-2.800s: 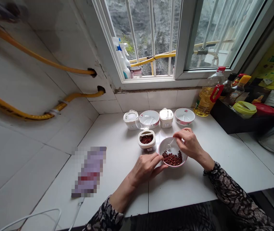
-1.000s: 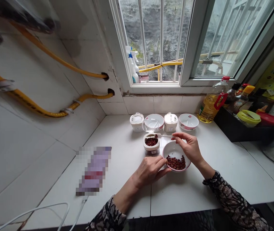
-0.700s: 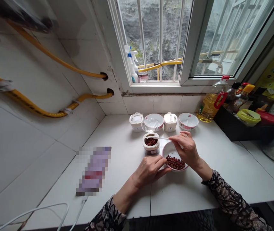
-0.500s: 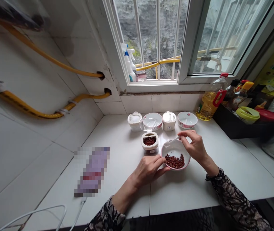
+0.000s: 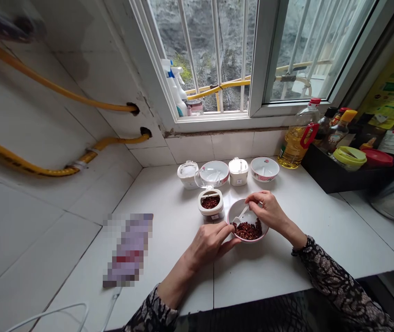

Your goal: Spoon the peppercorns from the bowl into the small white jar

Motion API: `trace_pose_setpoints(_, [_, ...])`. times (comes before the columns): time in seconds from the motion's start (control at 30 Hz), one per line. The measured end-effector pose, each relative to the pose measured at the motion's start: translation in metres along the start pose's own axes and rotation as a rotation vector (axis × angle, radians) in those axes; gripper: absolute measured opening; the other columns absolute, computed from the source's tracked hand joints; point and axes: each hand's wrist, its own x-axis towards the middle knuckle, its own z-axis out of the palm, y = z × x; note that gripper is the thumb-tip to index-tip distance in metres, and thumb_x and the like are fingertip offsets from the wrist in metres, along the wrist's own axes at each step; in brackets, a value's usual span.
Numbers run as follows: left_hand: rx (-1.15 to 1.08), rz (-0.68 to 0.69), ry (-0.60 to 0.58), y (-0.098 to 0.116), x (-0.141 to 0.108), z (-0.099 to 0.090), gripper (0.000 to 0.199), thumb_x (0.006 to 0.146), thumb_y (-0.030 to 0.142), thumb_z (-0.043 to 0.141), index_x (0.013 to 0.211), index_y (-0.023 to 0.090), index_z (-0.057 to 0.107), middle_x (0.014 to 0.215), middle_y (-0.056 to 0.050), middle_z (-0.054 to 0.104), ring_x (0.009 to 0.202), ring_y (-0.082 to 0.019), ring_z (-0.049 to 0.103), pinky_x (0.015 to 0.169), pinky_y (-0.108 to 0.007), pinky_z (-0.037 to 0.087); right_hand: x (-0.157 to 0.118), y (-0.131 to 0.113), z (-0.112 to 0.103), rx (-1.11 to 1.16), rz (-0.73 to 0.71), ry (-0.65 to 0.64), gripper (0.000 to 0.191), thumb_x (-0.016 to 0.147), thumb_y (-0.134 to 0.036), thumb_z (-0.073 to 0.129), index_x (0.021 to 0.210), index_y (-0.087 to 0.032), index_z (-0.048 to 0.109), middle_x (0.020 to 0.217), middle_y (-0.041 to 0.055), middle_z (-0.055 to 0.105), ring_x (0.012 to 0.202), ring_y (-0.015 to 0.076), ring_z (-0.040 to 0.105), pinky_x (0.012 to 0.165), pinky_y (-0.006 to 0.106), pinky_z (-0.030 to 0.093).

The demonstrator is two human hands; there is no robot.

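A white bowl [image 5: 264, 227] with a pink rim holds dark red dried peppercorn-like pieces [image 5: 248, 230]. My left hand [image 5: 211, 240] grips the bowl's left rim between thumb and fingers. Pinched in my right hand [image 5: 264, 208] is a small white spoon [image 5: 241, 215], tilted down, its tip at the pieces on the bowl's left side. Just behind and left of the bowl stands an open square jar [image 5: 211, 204] with the same dark red pieces inside, its clear lid raised.
Behind are two white lidded jars [image 5: 187, 171] [image 5: 238, 172] and two flowered bowls [image 5: 217, 172] [image 5: 265, 169]. An oil bottle [image 5: 291, 143] and a black box [image 5: 321, 173] of condiments stand right. A blurred purple item [image 5: 131, 249] lies left, by a white cable [image 5: 113, 309].
My right hand has lowered the spoon from the bowl's back rim down to the pieces. My left hand keeps its hold on the rim. The whole view has shifted slightly.
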Motion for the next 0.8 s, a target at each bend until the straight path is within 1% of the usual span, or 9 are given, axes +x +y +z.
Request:
trace_pose_setpoints(0.13, [0.004,0.008,0.005,0.0,0.001,-0.001,0.028,0.105,0.038,0.044,0.091,0.016,0.056,0.066,0.001,0.061,0.051,-0.012,0.056,0.048,-0.024,0.04,0.002,-0.001,-0.005,0.173,0.107,-0.008,0.021,0.079,-0.016,0.052,0.074,-0.021,0.072,0.067,0.001,0.072,0.066,0.0169,0.065,0.068,0.029,0.049])
trace_pose_setpoints(0.2, [0.004,0.01,0.011,0.001,0.001,-0.001,0.028,0.105,0.037,0.044,0.091,0.016,0.056,0.066,0.001,0.06,0.05,-0.011,0.055,0.047,-0.023,0.039,0.003,-0.002,-0.006,0.278,0.172,-0.021,0.019,0.078,-0.02,0.052,0.074,-0.02,0.071,0.066,0.0007,0.07,0.062,0.0159,0.064,0.062,0.027,0.048])
trace_pose_setpoints(0.33, [-0.003,0.008,0.007,0.0,0.001,0.0,0.027,0.105,0.037,0.044,0.093,0.016,0.056,0.066,0.001,0.061,0.051,-0.011,0.055,0.048,-0.023,0.039,0.004,-0.005,-0.009,0.376,0.269,-0.022,0.017,0.074,-0.025,0.054,0.072,-0.019,0.07,0.065,0.0007,0.069,0.061,0.0159,0.065,0.063,0.027,0.049])
trace_pose_setpoints(0.57, [0.003,0.01,0.003,0.0,0.001,0.0,0.028,0.105,0.038,0.043,0.093,0.016,0.056,0.066,0.001,0.06,0.05,-0.011,0.055,0.047,-0.024,0.039,0.008,-0.004,-0.012,0.496,0.344,0.027,0.016,0.069,-0.029,0.059,0.072,-0.018,0.071,0.06,0.0007,0.067,0.061,0.016,0.063,0.065,0.029,0.052])
trace_pose_setpoints(0.7, [0.014,0.002,0.006,0.0,0.0,0.0,0.03,0.105,0.039,0.042,0.09,0.017,0.057,0.066,0.001,0.061,0.051,-0.012,0.056,0.047,-0.024,0.039,0.011,-0.003,-0.011,0.579,0.371,0.03,0.016,0.068,-0.031,0.064,0.071,-0.018,0.071,0.058,0.0002,0.066,0.059,0.0153,0.061,0.065,0.03,0.052])
trace_pose_setpoints(0.8, [0.01,0.0,0.001,0.0,0.0,0.001,0.03,0.105,0.039,0.042,0.091,0.017,0.057,0.068,-0.001,0.063,0.053,-0.012,0.058,0.048,-0.024,0.04,0.013,-0.003,-0.008,0.607,0.356,0.056,0.017,0.069,-0.034,0.066,0.074,-0.018,0.072,0.06,0.0009,0.068,0.06,0.0157,0.063,0.066,0.031,0.053])
